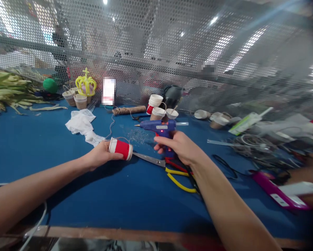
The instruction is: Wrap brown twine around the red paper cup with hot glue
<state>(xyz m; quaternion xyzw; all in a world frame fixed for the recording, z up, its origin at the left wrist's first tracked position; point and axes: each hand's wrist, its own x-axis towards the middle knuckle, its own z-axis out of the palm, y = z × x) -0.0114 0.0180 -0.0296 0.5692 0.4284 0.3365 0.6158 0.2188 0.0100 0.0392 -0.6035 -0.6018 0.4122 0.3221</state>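
My left hand grips a small red and white paper cup tipped on its side, its rim toward the right. A thin cord runs along the cup's upper side. In my right hand is a blue hot glue gun, its nozzle pointing left and a clear glue stick standing out at the back. A small red light glows on its body. Below the gun, scissors with yellow handles lie on the blue table, blades toward the cup. My right wrist partly covers the handles.
Behind the cup lie crumpled white cloth and a roll of brown twine. Several small cups stand along the mesh panel. Corn husks lie far left. A purple power strip sits right, near another person's blurred hand.
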